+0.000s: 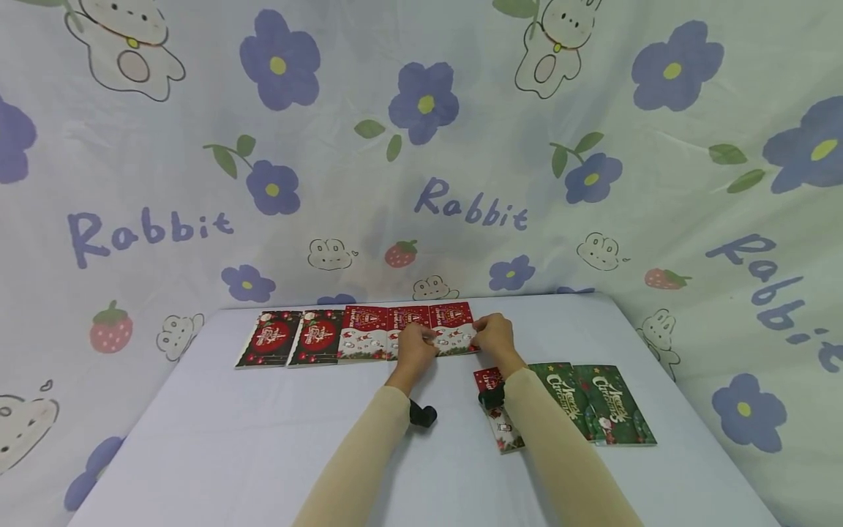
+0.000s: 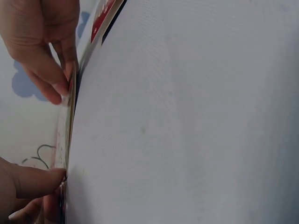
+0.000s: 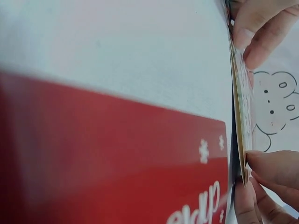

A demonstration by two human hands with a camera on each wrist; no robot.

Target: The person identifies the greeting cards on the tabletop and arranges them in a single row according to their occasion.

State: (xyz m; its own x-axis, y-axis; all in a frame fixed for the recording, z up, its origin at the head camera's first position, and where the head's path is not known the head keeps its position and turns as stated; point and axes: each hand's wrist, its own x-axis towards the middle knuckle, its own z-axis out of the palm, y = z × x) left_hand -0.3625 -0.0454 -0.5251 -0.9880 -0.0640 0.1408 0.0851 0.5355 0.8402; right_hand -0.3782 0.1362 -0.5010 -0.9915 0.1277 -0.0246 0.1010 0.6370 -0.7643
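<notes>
A red-and-white Christmas card (image 1: pixel 453 326) lies at the right end of a row along the back of the table. My left hand (image 1: pixel 416 348) pinches its left edge, partly covering the neighbouring red card (image 1: pixel 399 318). At the opposite edge, my right hand (image 1: pixel 495 337) grips the card between thumb and fingers. Seen edge-on in the right wrist view, the card (image 3: pixel 240 116) has the right thumb on its face and fingertips behind it. The left wrist view shows my left thumb (image 2: pixel 39 182) at the card's edge, with the right hand (image 2: pixel 44 46) above.
Farther left in the row are another red card (image 1: pixel 364 333) and two dark cards with red circles (image 1: pixel 317 337). Beneath my right forearm lies a narrow visible part of a red card (image 1: pixel 507 432), beside two green cards (image 1: pixel 615 406). A rabbit-print curtain (image 1: pixel 369 183) hangs behind the white table (image 1: pixel 263 439).
</notes>
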